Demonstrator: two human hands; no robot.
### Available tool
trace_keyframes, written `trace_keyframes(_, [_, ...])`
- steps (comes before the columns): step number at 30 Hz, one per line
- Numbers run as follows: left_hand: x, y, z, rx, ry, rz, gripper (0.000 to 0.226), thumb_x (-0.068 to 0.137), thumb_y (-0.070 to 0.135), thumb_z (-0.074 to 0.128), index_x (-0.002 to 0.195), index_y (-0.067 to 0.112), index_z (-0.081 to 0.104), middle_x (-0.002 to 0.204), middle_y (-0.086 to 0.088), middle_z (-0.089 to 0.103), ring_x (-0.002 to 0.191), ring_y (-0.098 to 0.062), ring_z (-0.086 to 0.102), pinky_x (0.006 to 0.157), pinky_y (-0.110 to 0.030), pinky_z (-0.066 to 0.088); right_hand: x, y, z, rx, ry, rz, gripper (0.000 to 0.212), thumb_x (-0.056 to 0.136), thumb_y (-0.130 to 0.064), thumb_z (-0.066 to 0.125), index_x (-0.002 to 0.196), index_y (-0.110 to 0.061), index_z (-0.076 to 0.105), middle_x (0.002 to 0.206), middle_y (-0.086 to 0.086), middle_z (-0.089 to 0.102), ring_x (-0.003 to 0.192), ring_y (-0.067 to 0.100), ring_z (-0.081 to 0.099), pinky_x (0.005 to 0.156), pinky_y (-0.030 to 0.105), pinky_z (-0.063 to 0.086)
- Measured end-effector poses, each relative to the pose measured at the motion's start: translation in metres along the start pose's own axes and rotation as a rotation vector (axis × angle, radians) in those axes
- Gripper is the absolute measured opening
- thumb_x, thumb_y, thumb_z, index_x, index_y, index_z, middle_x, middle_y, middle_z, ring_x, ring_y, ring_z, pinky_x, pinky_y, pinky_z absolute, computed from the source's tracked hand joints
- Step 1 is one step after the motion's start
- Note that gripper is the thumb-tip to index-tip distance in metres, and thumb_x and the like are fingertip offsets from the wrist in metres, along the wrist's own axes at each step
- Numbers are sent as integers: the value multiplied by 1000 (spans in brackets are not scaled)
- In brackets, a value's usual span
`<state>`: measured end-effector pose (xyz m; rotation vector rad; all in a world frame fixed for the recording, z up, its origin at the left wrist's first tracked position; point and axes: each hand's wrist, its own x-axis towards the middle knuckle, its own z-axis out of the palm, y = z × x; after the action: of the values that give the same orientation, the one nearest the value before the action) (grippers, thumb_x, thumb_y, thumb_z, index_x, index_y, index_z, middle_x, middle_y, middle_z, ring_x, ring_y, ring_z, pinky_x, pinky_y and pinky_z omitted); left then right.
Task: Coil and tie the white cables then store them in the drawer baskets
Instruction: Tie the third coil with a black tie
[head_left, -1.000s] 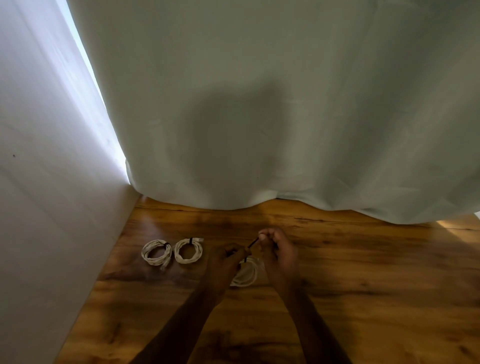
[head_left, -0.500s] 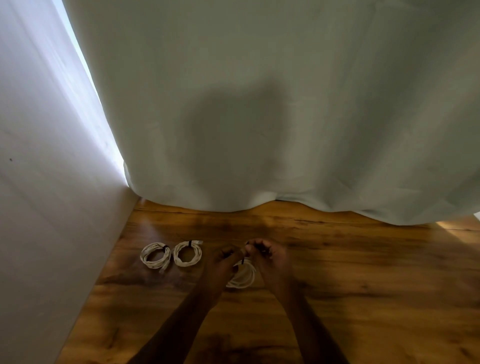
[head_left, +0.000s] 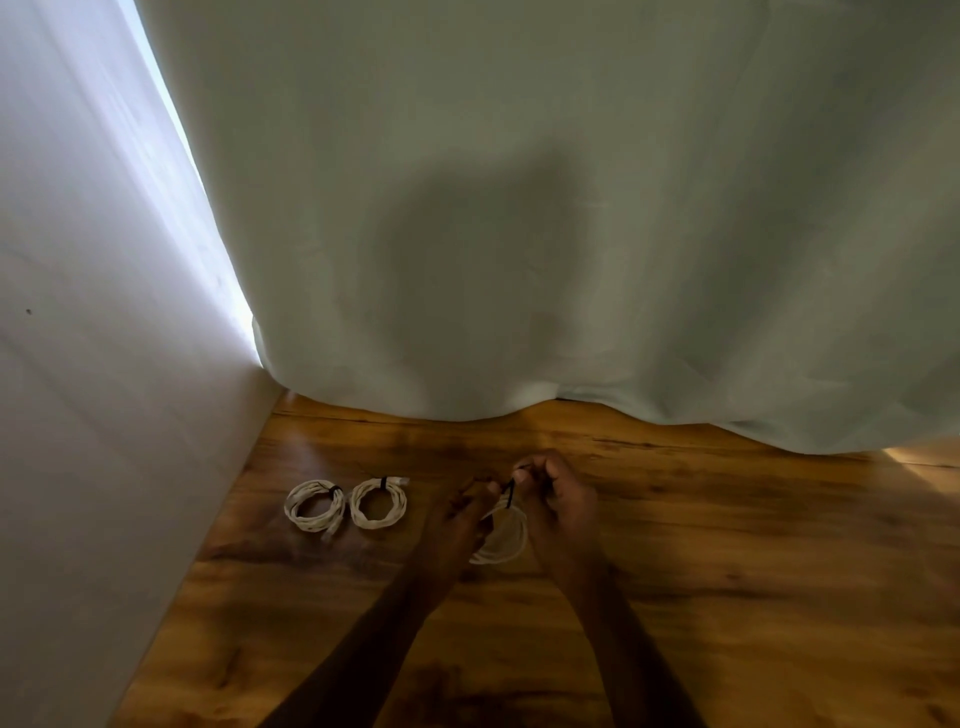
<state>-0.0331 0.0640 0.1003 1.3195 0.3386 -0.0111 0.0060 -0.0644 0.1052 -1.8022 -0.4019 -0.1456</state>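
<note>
Two coiled white cables, each bound with a black tie, lie side by side on the wooden surface: one at the left (head_left: 315, 512) and one just right of it (head_left: 377, 503). A third white cable coil (head_left: 503, 540) sits between my hands, partly hidden by them. A black tie (head_left: 509, 491) wraps its top. My left hand (head_left: 457, 525) grips the coil's left side. My right hand (head_left: 558, 499) pinches the upper end of the black tie above the coil.
A pale curtain (head_left: 571, 234) hangs across the back, its hem resting on the wooden surface (head_left: 753, 571). A white wall (head_left: 104, 415) closes the left side. No drawer or basket is in view.
My hands came together over the third coil, then my right hand drew the black tie's end up again. The two tied coils on the left have not moved.
</note>
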Motion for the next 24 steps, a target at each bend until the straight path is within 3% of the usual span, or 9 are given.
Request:
trace_keyframes(2, [5,1,1,51,-6,53,16,97,21,57,104,12,69,80,0,63,65,-14,51,55,-22,38,1,-1,-1,-12,18,-22,14,97,-39,51,90,-32,61,83,-11,65,73,9,62,61,20,47])
trace_keyframes(4, [6,0,1,124,-10,115,19,99,19,55,109,9,68,77,12,65,64,-3,55,55,-15,41,4,0,-3,-4,24,-8,12,98,-32,54,90,-29,63,83,-11,65,73,9,62,61,23,48])
trace_keyframes(6, [3,-4,0,188,-40,168,22,100,18,51,110,7,68,75,12,62,63,2,55,55,-12,41,6,4,-3,10,38,15,12,98,-25,55,90,-24,63,81,-8,64,72,9,61,60,22,47])
trace_keyframes(10, [-2,-9,2,212,-105,215,24,102,21,50,91,9,66,62,8,43,53,-3,41,51,-16,34,6,11,-2,32,85,71,15,98,-23,55,84,-21,61,75,-7,60,67,5,57,58,15,43])
trace_keyframes(14, [-1,-12,2,178,-108,202,28,99,26,52,95,0,61,63,9,43,55,-5,42,51,-20,34,10,9,-5,72,146,118,20,100,-10,58,84,-21,62,73,-9,60,67,2,55,60,13,43])
trace_keyframes(18, [3,-9,0,170,-101,199,26,98,29,52,93,5,62,64,1,40,54,-9,39,49,-24,31,8,5,2,109,173,103,14,97,-23,55,87,-16,63,76,0,62,70,5,57,61,16,45])
trace_keyframes(22, [3,-4,3,176,-97,194,19,97,22,58,80,16,63,59,8,45,50,-7,42,48,-22,33,8,8,-1,120,158,92,15,96,-26,56,89,-15,64,79,-2,62,72,7,58,62,16,46])
trace_keyframes(24, [1,-3,5,196,-80,205,12,93,13,65,82,10,66,63,8,60,57,-7,57,53,-22,44,10,9,-1,151,133,103,14,99,-19,57,91,-10,64,78,1,61,69,1,56,60,12,44])
